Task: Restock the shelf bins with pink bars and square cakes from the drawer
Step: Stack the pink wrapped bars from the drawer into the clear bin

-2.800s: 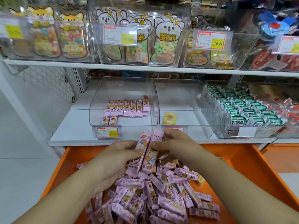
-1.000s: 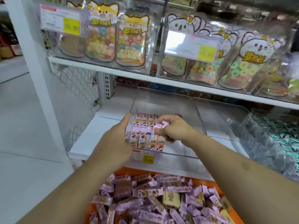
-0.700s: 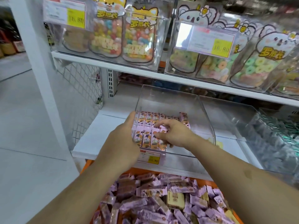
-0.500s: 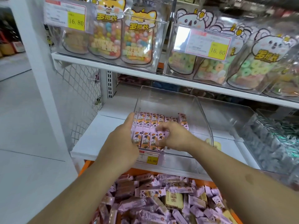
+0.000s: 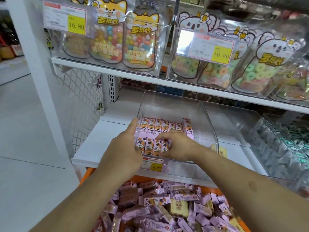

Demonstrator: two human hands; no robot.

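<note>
Both hands in the clear bin (image 5: 207,118) on the lower shelf (image 5: 90,148). Pink bars (image 5: 158,126) lie in two neat rows inside it, at its left-front. Left hand (image 5: 124,149) flat vs. the rows' left edge, fingers straight, grasping nothing. Right hand (image 5: 178,146) on the front row's right end, fingers extended over the bars; grip — can't tell. Drawer (image 5: 87,173) below the bin, heaped w/ more bars & a square cake (image 5: 178,208). Price tag (image 5: 153,165) on the bin's front.

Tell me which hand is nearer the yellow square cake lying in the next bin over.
Right. The right hand is in the pink-bar bin, beside the wall that separates it from the yellow square cake; the left hand is at that bin's far side.
</note>
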